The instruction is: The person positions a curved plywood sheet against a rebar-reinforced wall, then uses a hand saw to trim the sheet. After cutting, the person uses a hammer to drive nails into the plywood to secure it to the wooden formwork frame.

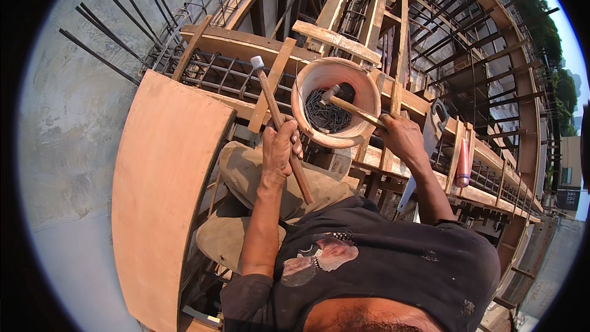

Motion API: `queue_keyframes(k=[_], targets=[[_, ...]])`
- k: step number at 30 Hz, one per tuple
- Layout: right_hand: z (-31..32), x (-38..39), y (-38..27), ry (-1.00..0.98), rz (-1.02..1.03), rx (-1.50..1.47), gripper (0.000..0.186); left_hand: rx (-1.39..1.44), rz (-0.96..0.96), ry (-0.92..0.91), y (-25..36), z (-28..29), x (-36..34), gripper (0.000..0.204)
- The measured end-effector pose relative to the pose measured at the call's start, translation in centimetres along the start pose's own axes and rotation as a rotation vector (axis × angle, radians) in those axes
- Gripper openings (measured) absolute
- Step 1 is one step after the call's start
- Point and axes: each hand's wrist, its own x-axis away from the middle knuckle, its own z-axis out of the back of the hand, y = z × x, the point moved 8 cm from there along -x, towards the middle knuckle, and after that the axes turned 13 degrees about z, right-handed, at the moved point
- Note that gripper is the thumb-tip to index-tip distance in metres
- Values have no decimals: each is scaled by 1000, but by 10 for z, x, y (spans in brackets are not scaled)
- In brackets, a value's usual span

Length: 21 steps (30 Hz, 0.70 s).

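Note:
My left hand [281, 146] is wrapped round the wooden handle of a hammer [268, 91]. The pale head of that hammer points up and away, and the handle's lower end lies over my trousers. A round, dusty orange bucket [299, 107] stands just beyond my lap, with many dark nails [327, 114] inside. My right hand [402, 138] is at the bucket's right rim, closed on the wooden handle of a second hammer [355, 110]. This one reaches into the bucket, its metal head above the nails beside a dark object that I cannot make out.
A curved plywood panel [163, 190] rises at my left by a grey wall [74, 147]. Rebar rods [126, 9] stick out at far left. A handsaw [435, 124] leans right of my right hand, near a red bottle [463, 163]. Timber formwork [338, 40] with rebar extends ahead.

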Motion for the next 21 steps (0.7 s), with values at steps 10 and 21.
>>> queue_keyframes(k=[10, 21], targets=[[-17, -40, 5, -39, 239, 283, 20, -494, 10, -19, 30, -38, 6, 47], [-72, -75, -42, -21, 13, -1382, 63, -1182, -52, 167, -11, -76, -22, 58]])
